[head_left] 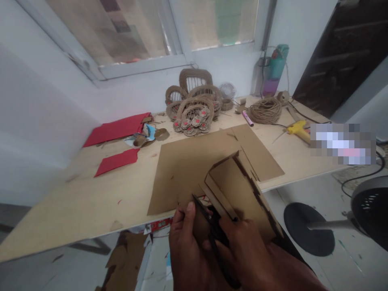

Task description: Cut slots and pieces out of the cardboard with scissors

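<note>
My right hand (248,246) is closed on the handles of black scissors (214,230). The blades point up and left, towards my left fingertips. With thumb and fingers pressed together, my left hand (184,242) grips a piece of brown cardboard (200,222) beside the blades; much of that piece is hidden by the hands and scissors. A folded cardboard box piece (235,182) with torn, dark edges lies tilted beyond my right hand, over the table's front edge. Under it, a flat cardboard sheet (182,169) rests on the wooden table (75,202).
Woven twine baskets (194,111) stand by the wall. Red sheets (118,127) lie at left. A twine coil (266,110), a pink marker (247,119) and a yellow glue gun (298,128) are at right. A black fan (371,210) stands on the floor, near cables.
</note>
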The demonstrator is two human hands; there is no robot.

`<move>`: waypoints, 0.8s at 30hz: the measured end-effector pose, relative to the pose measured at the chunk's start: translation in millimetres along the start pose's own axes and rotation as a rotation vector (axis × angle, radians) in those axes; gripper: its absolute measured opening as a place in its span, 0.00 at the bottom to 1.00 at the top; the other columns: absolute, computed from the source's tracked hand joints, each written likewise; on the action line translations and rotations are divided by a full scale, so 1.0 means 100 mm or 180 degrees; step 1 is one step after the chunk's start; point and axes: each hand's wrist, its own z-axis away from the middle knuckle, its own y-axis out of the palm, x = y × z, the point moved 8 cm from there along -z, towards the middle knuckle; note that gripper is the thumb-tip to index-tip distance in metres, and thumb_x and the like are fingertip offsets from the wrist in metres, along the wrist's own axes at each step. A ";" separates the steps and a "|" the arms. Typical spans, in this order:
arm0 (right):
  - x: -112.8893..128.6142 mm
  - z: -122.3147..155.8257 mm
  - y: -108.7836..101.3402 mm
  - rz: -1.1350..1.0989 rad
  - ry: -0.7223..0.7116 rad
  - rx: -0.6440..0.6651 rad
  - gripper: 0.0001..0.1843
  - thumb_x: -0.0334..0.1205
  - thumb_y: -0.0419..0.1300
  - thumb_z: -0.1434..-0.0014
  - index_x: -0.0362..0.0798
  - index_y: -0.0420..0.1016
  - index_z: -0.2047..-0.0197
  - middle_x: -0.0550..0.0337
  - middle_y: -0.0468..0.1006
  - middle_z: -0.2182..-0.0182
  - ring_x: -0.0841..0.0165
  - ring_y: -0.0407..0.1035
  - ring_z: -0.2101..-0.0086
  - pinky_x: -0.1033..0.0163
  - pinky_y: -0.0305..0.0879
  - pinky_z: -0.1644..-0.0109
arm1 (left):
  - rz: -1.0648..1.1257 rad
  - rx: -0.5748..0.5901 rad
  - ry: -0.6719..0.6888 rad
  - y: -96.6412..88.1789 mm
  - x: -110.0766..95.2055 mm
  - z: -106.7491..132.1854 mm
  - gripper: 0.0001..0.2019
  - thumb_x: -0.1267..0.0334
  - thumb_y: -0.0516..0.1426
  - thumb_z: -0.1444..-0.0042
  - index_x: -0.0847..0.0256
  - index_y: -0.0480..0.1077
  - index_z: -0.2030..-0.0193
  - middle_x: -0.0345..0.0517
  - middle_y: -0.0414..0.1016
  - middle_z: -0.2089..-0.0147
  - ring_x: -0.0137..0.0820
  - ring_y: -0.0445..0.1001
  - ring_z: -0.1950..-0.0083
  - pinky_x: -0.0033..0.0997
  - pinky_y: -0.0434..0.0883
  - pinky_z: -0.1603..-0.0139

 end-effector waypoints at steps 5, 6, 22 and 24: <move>-0.04 -0.01 0.09 0.0026 -0.0094 -0.0035 0.14 0.49 0.62 0.45 0.46 0.75 0.63 0.53 0.83 0.69 0.52 0.78 0.67 0.61 0.54 0.73 | 0.0070 0.0150 -0.0032 0.01 0.05 -0.03 0.08 0.66 0.63 0.56 0.61 0.70 0.68 0.42 0.78 0.73 0.33 0.77 0.74 0.29 0.74 0.72; -0.05 -0.01 0.09 0.0025 -0.0092 -0.0027 0.14 0.48 0.62 0.45 0.46 0.75 0.63 0.53 0.83 0.69 0.52 0.78 0.66 0.61 0.54 0.73 | 0.0070 0.0178 -0.0031 0.01 0.05 -0.03 0.08 0.66 0.63 0.56 0.60 0.69 0.68 0.42 0.78 0.73 0.33 0.77 0.74 0.29 0.74 0.73; -0.05 0.02 -0.04 -0.0448 -0.0054 -0.0254 0.09 0.44 0.61 0.50 0.49 0.75 0.66 0.56 0.83 0.72 0.57 0.77 0.70 0.63 0.54 0.72 | -0.0364 0.0145 0.0084 -0.06 0.01 -0.06 0.05 0.61 0.61 0.52 0.58 0.71 0.69 0.42 0.76 0.70 0.33 0.76 0.71 0.30 0.74 0.71; -0.05 0.01 -0.05 -0.0557 -0.0077 -0.0274 0.08 0.44 0.61 0.50 0.49 0.75 0.68 0.57 0.82 0.74 0.59 0.77 0.71 0.64 0.53 0.74 | -0.0522 0.0086 0.0150 -0.09 0.00 -0.07 0.06 0.61 0.61 0.52 0.58 0.71 0.68 0.43 0.77 0.69 0.33 0.77 0.69 0.30 0.74 0.71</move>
